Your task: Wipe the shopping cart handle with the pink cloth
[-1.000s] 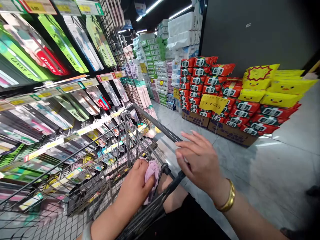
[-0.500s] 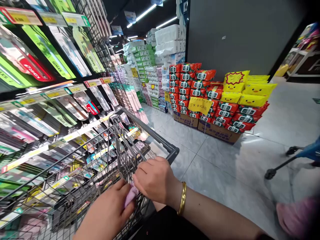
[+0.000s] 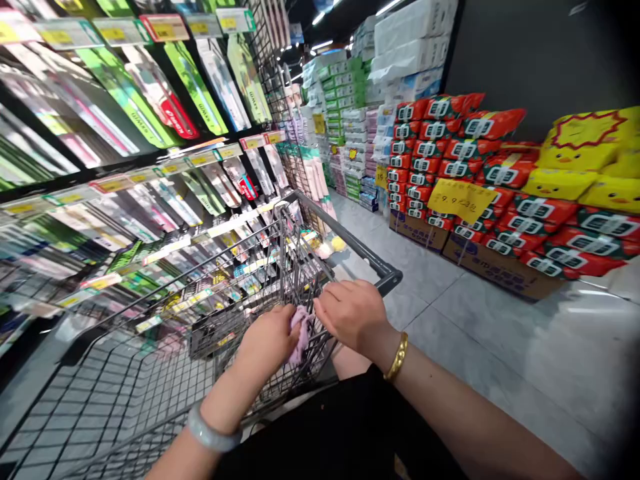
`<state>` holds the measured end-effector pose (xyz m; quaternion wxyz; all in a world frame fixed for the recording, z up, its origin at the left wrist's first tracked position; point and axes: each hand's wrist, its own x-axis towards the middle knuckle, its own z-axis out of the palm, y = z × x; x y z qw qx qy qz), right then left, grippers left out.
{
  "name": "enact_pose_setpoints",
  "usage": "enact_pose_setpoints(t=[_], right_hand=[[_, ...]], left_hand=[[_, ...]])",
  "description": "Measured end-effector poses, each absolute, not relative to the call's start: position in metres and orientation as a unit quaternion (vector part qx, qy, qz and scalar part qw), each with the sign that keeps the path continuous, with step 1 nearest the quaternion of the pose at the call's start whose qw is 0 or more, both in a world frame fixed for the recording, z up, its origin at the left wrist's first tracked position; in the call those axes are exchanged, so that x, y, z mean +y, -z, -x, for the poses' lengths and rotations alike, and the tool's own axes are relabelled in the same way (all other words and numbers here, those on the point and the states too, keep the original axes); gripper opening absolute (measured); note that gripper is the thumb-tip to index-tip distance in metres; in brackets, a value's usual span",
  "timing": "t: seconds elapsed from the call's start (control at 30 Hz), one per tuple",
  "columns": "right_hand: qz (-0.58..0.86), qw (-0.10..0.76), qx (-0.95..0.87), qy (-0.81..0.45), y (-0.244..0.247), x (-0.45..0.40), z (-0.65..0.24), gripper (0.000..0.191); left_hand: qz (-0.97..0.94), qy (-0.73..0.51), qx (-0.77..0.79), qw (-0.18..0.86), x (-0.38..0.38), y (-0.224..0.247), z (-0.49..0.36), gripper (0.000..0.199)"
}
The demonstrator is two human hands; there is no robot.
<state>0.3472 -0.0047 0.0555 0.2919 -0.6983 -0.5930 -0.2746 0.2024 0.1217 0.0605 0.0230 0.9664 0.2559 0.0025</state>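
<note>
My left hand point(image 3: 270, 337), with a pale bangle on its wrist, is closed on a crumpled pink-purple cloth point(image 3: 301, 335) above the wire shopping cart point(image 3: 150, 373). Close to its right, my right hand point(image 3: 353, 313) has its fingers curled over the near part of the cart, beside the grey bar point(image 3: 350, 248). A gold bangle point(image 3: 397, 357) circles the right wrist. What the right fingers grip is hidden beneath them.
Shelves of packaged toothbrushes point(image 3: 200, 100) line the left. Red wipe packs point(image 3: 450, 150) and yellow packs point(image 3: 570, 150) stand stacked on cartons point(image 3: 500, 267) at the right. Paper packs point(image 3: 345, 87) rise behind. Grey tiled floor point(image 3: 450, 340) shows at the right.
The view has swung left, so shelves, cart and packs appear further right. More of the cart and the left wrist's bangle now show. The blue-and-pink shapes at the right have left view.
</note>
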Motion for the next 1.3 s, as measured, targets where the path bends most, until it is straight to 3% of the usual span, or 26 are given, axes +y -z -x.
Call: enact_pose_setpoints(t=[0.13,0.23,0.47,0.7,0.93,1.3], right_hand=[[0.704,0.290,-0.586,0.277,-0.054,-0.003,-0.345,0.027],[0.712,0.285,-0.578,0.278,-0.053,-0.002,-0.344,0.026],[0.707,0.270,-0.586,0.289,-0.052,-0.001,-0.343,0.027],[0.718,0.276,-0.570,0.290,-0.051,0.001,-0.342,0.026],[0.706,0.269,-0.585,0.295,-0.053,-0.001,-0.342,0.027],[0.711,0.279,-0.576,0.291,-0.052,0.000,-0.342,0.025]], left_hand=[[-0.976,-0.040,0.203,0.062,0.110,-0.065,-0.192,0.028],[-0.988,-0.066,0.129,0.049,0.095,-0.066,-0.195,0.018],[-0.971,-0.029,0.231,0.053,0.113,-0.056,-0.196,0.014],[-0.990,-0.065,0.116,0.048,0.087,-0.062,-0.194,0.016],[-0.959,-0.024,0.280,0.048,0.122,-0.057,-0.182,0.016],[-0.970,-0.147,0.195,0.000,0.083,-0.040,-0.195,0.020]])
